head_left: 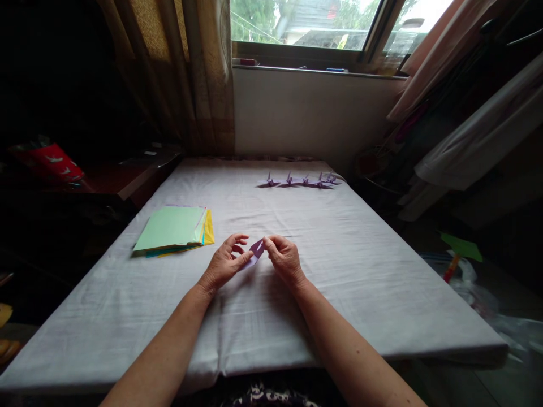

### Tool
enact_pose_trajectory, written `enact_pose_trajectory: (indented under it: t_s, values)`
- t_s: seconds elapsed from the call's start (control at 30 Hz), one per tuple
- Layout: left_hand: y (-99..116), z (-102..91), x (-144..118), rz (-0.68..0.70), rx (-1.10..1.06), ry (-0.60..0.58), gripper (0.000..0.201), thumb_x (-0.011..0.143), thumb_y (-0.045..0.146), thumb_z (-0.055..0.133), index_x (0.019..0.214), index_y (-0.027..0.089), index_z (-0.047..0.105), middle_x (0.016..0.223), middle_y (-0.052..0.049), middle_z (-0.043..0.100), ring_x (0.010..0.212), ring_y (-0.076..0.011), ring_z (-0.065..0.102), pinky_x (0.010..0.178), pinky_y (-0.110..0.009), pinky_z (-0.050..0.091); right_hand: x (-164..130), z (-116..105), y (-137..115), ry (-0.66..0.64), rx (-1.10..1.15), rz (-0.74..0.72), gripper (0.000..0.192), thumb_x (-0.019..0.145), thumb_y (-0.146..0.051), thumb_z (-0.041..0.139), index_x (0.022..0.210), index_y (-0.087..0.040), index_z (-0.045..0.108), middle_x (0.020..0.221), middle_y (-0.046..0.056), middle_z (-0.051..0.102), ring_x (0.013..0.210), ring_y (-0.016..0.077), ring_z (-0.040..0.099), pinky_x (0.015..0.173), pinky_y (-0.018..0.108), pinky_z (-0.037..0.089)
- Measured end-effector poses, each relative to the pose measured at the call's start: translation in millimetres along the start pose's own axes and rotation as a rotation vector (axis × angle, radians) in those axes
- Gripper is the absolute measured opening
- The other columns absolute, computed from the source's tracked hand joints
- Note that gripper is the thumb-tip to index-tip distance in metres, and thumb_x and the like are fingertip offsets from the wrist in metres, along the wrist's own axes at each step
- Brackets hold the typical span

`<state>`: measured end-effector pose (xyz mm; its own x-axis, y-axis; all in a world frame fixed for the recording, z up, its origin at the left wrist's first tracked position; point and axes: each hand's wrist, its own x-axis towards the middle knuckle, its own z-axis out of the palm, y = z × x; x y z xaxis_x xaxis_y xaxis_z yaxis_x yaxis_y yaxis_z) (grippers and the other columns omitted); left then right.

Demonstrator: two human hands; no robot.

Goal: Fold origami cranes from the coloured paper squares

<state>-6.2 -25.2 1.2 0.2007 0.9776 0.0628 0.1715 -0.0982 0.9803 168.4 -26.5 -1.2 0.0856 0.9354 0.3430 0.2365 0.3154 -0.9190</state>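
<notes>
Two bare forearms reach in from the near edge over the white-clothed tabletop (360,294); the left hand (224,263) and the right hand (283,259) meet above its middle, each grip pinching one end of a small folded purple paper (256,249); its long axis slants from lower left up to upper right, the upper end at the right fingertips; a stack of coloured sheets (173,229) lies left; a row of purple paper cranes (302,181) stands far back.
</notes>
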Motion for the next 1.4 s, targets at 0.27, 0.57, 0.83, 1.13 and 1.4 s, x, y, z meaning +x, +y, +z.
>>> enact_pose_trajectory:
  t_s: [0.27, 0.57, 0.83, 1.13, 1.4]
  values:
    - [-2, 6.3, -2, 0.115, 0.188, 0.109, 0.022, 0.074, 0.041, 0.070, 0.083, 0.021, 0.068, 0.087, -0.002, 0.063, 0.069, -0.0121, 0.057, 0.058, -0.021, 0.046, -1, -2, 0, -0.101, -0.191, -0.205, 0.025, 0.089, -0.035, 0.055, 0.072, -0.021, 0.068, 0.070, 0.002, 0.066, 0.062, 0.0129, 0.056, 0.062, 0.025, 0.044]
    - [-12, 3.7, 1, 0.125, 0.239, 0.116, 0.018, 0.082, 0.038, 0.058, 0.083, 0.021, 0.059, 0.072, 0.003, 0.063, 0.064, -0.0123, 0.061, 0.060, -0.022, 0.048, -2, 3, 7, -0.135, -0.062, -0.066, 0.010, 0.076, -0.030, 0.063, 0.076, -0.022, 0.069, 0.077, 0.001, 0.069, 0.060, 0.0121, 0.056, 0.062, 0.025, 0.047]
    - [-12, 4.9, -2, 0.243, 0.337, 0.162, 0.010, 0.084, 0.024, 0.054, 0.093, 0.023, 0.061, 0.087, 0.001, 0.066, 0.074, -0.0135, 0.064, 0.072, -0.026, 0.050, 0, 6, 15, -0.129, 0.053, 0.081, 0.020, 0.076, -0.038, 0.061, 0.079, -0.020, 0.069, 0.070, 0.000, 0.068, 0.056, 0.0122, 0.056, 0.054, 0.024, 0.046]
    - [-1, 7.7, -6, 0.306, 0.398, 0.088, 0.010, 0.080, 0.026, 0.062, 0.086, 0.022, 0.069, 0.093, -0.002, 0.064, 0.066, -0.0103, 0.061, 0.058, -0.020, 0.051, 1, 8, 16, -0.187, 0.210, 0.151, 0.027, 0.076, -0.044, 0.064, 0.084, -0.019, 0.071, 0.072, 0.002, 0.070, 0.055, 0.0113, 0.057, 0.052, 0.023, 0.048]
    - [3, 16.0, -10, 0.242, 0.463, 0.188, 0.011, 0.079, 0.031, 0.067, 0.085, 0.022, 0.069, 0.092, -0.002, 0.063, 0.063, -0.0097, 0.057, 0.054, -0.019, 0.049, -1, 8, 13, -0.225, 0.263, 0.169, 0.025, 0.072, -0.043, 0.071, 0.080, -0.019, 0.073, 0.074, 0.002, 0.072, 0.059, 0.0124, 0.060, 0.056, 0.024, 0.050]
